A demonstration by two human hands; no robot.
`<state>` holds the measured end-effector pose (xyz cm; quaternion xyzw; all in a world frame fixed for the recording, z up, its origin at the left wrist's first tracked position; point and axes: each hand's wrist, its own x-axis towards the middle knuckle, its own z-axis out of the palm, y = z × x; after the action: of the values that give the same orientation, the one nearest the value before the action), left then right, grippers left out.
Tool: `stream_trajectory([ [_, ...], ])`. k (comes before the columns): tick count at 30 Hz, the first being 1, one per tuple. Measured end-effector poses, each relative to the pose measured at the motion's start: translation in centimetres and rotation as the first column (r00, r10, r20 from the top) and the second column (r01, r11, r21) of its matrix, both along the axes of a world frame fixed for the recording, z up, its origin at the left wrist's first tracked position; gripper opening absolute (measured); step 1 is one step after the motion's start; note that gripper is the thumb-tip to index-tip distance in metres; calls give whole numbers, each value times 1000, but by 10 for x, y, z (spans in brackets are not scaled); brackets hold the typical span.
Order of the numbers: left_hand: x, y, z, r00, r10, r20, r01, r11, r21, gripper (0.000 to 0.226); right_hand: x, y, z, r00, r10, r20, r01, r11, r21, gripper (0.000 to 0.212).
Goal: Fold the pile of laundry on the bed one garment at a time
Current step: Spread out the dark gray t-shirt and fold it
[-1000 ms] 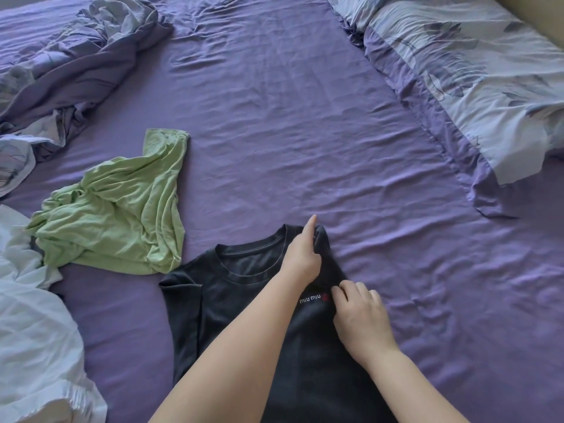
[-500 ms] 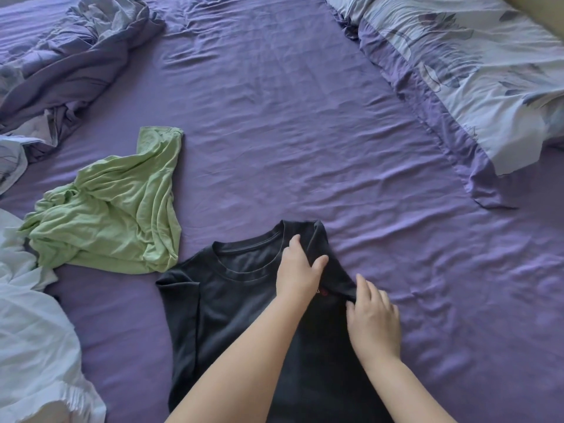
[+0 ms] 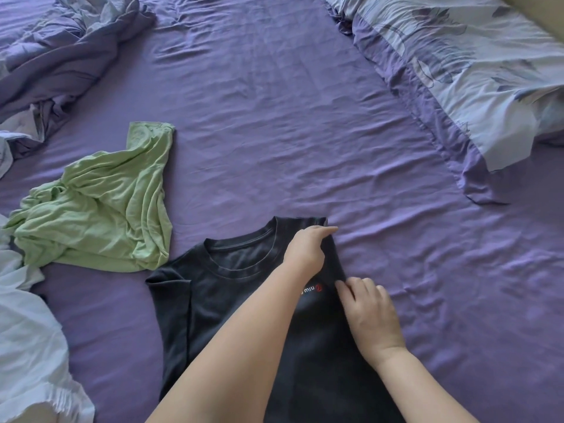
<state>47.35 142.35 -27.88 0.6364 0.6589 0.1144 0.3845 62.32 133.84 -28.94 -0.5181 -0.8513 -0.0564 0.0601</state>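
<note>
Purple bed sheet [image 3: 274, 117] fills most of the view, heavily creased; pillow [image 3: 457, 71] w/ pale leaf-print case lies top right, rumpled duvet [image 3: 61, 41] top left. Pale blue-white garment [image 3: 27, 346] sits at left edge, unfolded, partly out of frame. Green garment [image 3: 97, 209] lies crumpled left of centre, just beside but apart from the item in work, not yet folded. Black t-shirt [image 3: 219, 300] lies flat at bottom centre, neckline toward bed centre, its right side turned inward so that printed lettering shows reversed near the fold; left sleeve looks tucked under. Left hand [image 3: 308, 248] reaches across the shirt to the top corner of the fold, fingers extended and pressing fabric down, not gripping. Right hand [image 3: 370, 315] rests on the folded edge lower down, fingertips [image 3: 343, 285] bent onto the fabric; cannot tell whether it pinches or only presses. Judgement: side fold being set. Risks: thin jersey may slide on creased sheet, skewing the edge; releasing the top corner early could let the flap spring back; sheet wrinkles may transfer into the fold
</note>
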Motion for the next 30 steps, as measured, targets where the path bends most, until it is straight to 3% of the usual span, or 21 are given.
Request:
stream_trajectory([
  [2,-1,-5,2,961,-104,-257,120,992,48,67,-2,-3,-1,998,41,40,-39,998,-47,31],
  [4,-2,-15,5,863,-100,-496,248,938,241,64,-5,-8,-1,997,24,76,-15,993,-117,48],
  [6,-4,-28,3,814,-136,-564,412,820,397,51,-7,-13,-1,995,-5,97,20,988,-154,58],
  [7,-4,-34,-1,781,-186,-597,494,768,407,47,-7,-17,-2,995,-10,103,27,987,-156,56],
  [9,-7,-50,-12,696,-359,-623,581,790,195,55,-9,-24,-3,995,3,103,11,991,-132,42],
  [10,-6,-53,-18,659,-412,-629,576,814,71,58,-9,-26,-2,994,-5,109,18,992,-124,38],
  [12,-8,-59,-25,656,-396,-643,522,853,7,58,-13,-29,-1,993,-24,119,42,987,-152,38],
  [15,-10,-63,-22,686,-357,-634,506,860,64,59,-21,-33,4,988,-32,150,63,976,-207,41],
  [19,-27,-89,-12,761,-224,-609,382,913,141,58,-28,-44,3,992,13,125,33,932,-361,61],
  [22,-49,-129,-15,777,-168,-606,292,950,111,59,-36,-51,-1,985,8,173,81,863,-499,79],
  [26,-73,-180,-20,777,-159,-609,207,978,9,62,-36,-46,-9,980,32,197,88,815,-573,75],
  [30,-75,-213,-9,810,-133,-571,136,990,-37,63,-43,-68,4,981,151,118,-67,847,-528,66],
])
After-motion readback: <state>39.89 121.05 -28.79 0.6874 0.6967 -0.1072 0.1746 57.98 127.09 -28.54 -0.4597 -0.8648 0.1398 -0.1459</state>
